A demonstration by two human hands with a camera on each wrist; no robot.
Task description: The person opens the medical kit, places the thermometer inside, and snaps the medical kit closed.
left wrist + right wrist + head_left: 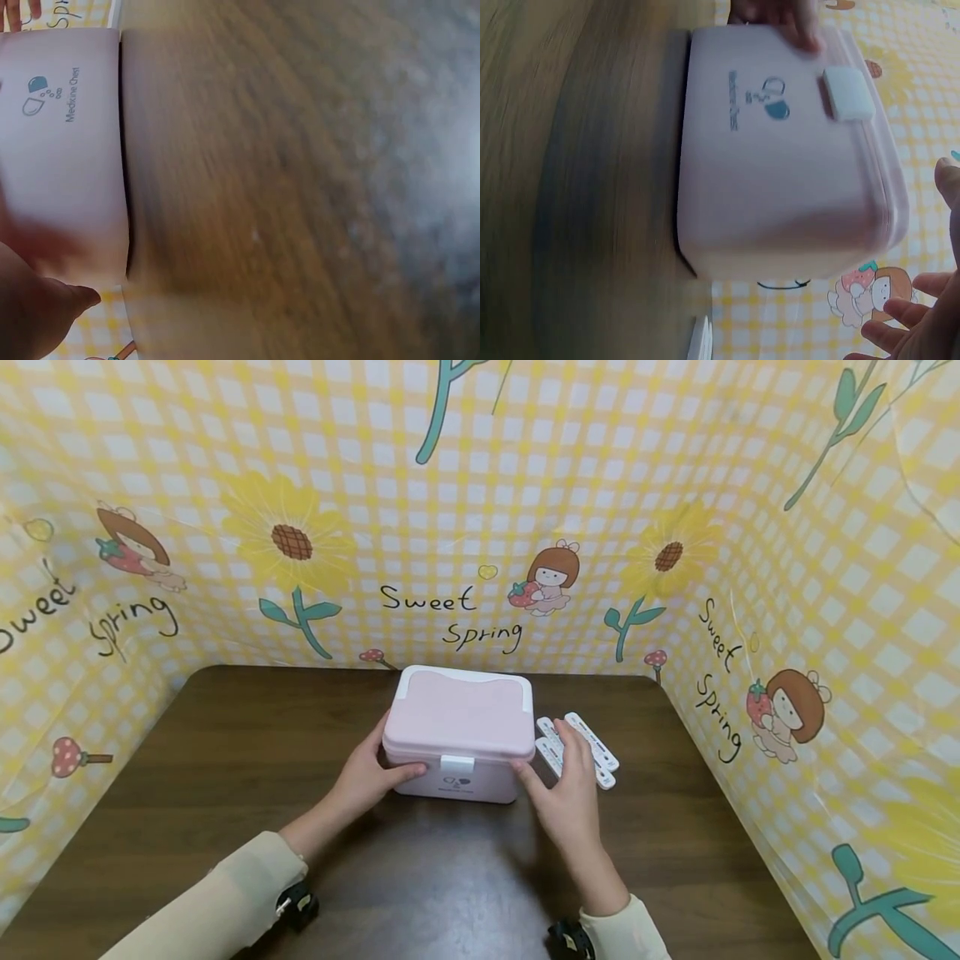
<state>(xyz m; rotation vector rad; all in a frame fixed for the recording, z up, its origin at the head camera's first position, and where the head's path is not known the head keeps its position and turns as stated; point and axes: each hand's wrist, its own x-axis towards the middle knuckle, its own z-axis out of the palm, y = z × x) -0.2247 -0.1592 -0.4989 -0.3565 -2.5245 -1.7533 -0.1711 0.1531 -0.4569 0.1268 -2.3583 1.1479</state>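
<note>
A pale pink medicine chest (457,714) with a white front latch (849,94) stands on the table with its lid down. "Medicine Chest" is printed on its front under a small pill picture. My left hand (369,774) grips the chest's left side, thumb across the front and the other fingers toward the side. At the right front corner is my right hand (566,793), its thumb close by the edge in the head view. The right wrist view shows that hand (922,322) with spread fingers, a gap between them and the chest.
Several flat white strips (592,742) with small dark markings lie right of the chest, partly behind my right hand. The dark wooden table (247,735) is bordered by a yellow checked cloth (360,485) at the back and both sides.
</note>
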